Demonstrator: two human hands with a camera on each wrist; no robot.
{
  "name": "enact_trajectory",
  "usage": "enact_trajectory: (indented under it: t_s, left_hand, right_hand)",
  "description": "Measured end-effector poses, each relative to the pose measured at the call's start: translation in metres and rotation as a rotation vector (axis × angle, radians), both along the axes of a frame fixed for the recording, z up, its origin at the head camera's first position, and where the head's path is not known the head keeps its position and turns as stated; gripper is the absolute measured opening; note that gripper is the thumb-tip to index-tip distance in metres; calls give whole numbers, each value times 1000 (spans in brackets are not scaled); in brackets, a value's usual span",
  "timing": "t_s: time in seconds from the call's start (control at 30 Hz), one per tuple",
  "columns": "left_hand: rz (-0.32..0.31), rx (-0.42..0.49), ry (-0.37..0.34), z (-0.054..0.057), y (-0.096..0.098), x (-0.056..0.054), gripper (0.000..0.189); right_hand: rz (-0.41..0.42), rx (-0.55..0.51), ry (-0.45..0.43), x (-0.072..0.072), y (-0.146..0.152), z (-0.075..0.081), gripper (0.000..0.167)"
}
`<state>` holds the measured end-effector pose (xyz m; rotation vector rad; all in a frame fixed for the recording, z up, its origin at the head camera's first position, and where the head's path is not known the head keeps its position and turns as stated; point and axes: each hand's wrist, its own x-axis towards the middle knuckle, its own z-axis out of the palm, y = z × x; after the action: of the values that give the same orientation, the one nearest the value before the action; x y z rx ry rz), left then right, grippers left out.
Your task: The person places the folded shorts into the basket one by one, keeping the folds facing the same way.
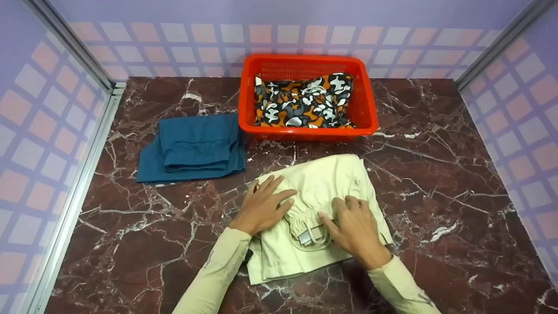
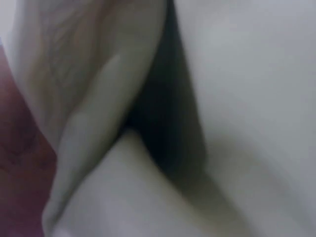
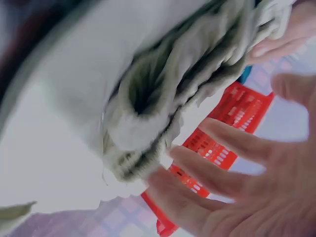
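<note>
A pair of cream shorts (image 1: pixel 324 179) lies partly folded on the marble-patterned table, its gathered waistband and drawstring (image 1: pixel 320 246) turned toward me. Beside the cord a small grey label (image 1: pixel 305 237) shows. My left hand (image 1: pixel 263 205) rests on the left part of the cloth with its fingers apart. On the right side, my right hand (image 1: pixel 357 226) touches the fabric by the waistband. In the right wrist view its extended fingers (image 3: pixel 232 143) meet the edge of the rolled waistband (image 3: pixel 148 98). Blurred cream cloth (image 2: pixel 256 74) with a dark gap fills the left wrist view.
A red plastic basket (image 1: pixel 307 131) stands behind the shorts, holding a black, orange and white patterned garment (image 1: pixel 305 102). To its left lies a folded blue garment (image 1: pixel 196 141). Checkered panels (image 1: pixel 200 39) enclose the table (image 1: pixel 444 248) at the back and both sides.
</note>
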<state>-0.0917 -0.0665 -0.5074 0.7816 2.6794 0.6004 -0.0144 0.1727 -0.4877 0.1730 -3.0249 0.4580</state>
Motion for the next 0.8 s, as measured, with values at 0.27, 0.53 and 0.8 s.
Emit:
enact_trajectory:
  t_s: [0.27,0.53,0.8]
  left_hand:
    - [38,-39,165,-3,-4,19,41]
    - [34,-72,220,-4,-10,37,42]
    - [2,-92,254,-2,-10,45,43]
  right_hand:
    - [70,151,-41,-13,-8,-10,56]
    - [173,110,-105,-24,-2,-7,51]
    - [275,56,-94,-35,3,-6,38]
